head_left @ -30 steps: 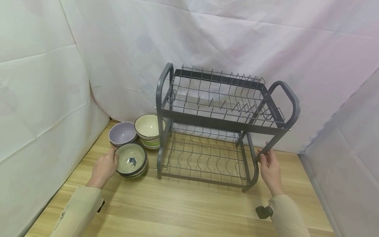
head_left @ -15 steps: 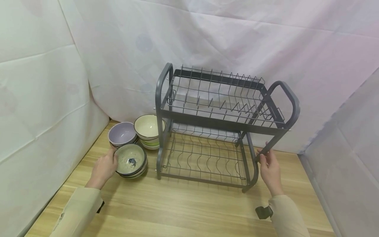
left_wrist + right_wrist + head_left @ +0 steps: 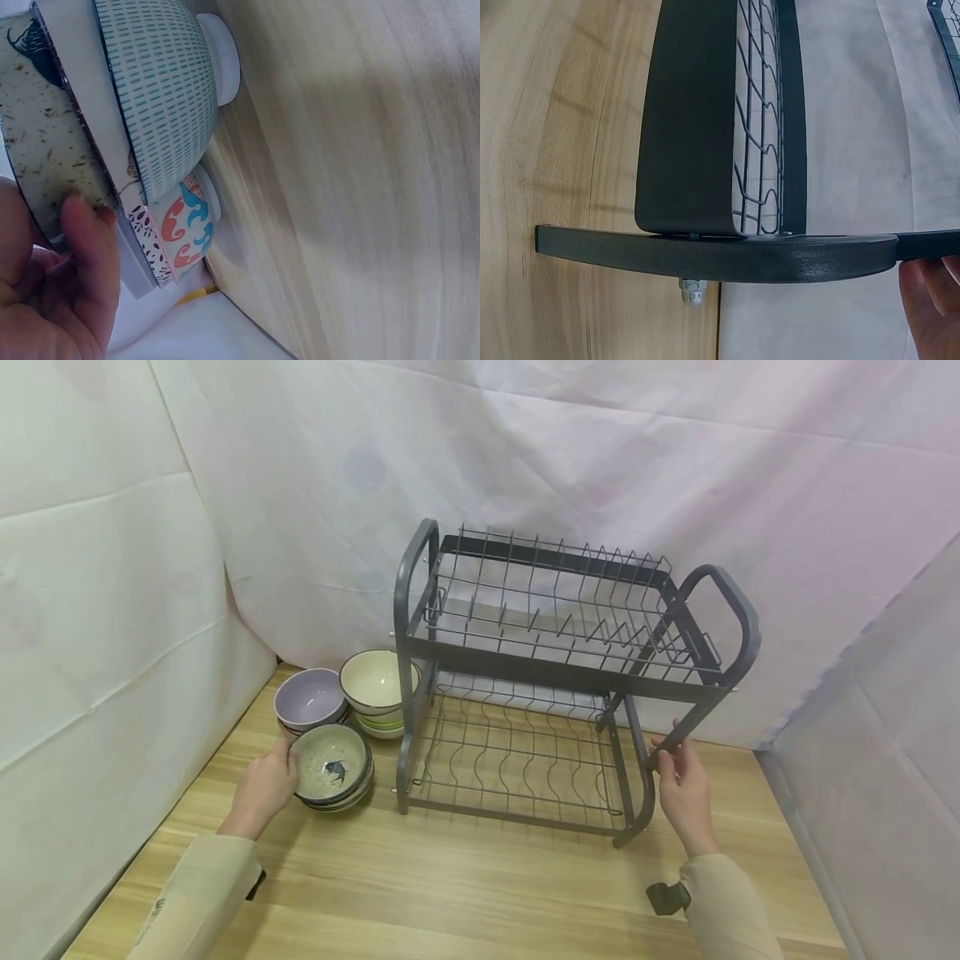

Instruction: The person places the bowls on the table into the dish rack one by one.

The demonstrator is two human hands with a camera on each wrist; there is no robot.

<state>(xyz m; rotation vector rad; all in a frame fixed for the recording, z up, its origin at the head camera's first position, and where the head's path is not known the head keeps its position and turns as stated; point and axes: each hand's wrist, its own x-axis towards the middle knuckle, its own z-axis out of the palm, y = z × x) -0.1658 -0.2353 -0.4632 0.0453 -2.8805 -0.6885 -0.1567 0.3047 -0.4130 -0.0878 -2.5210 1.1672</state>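
Observation:
My left hand pinches the rim of a speckled bowl with a dark blue motif. That bowl is the top one of the front stack; below it in the left wrist view is a bowl with green dashes. A two-tier dark grey dish rack stands to the right of the bowls. Around its right front post my right hand has its thumb in front and fingers partly hidden behind. The right wrist view shows fingertips of that hand against the post.
Behind the front stack, a stack topped by a lilac bowl stands beside one topped by a cream bowl, close to the rack's left post. All rest on a wooden table. White cloth hangs at the back and sides.

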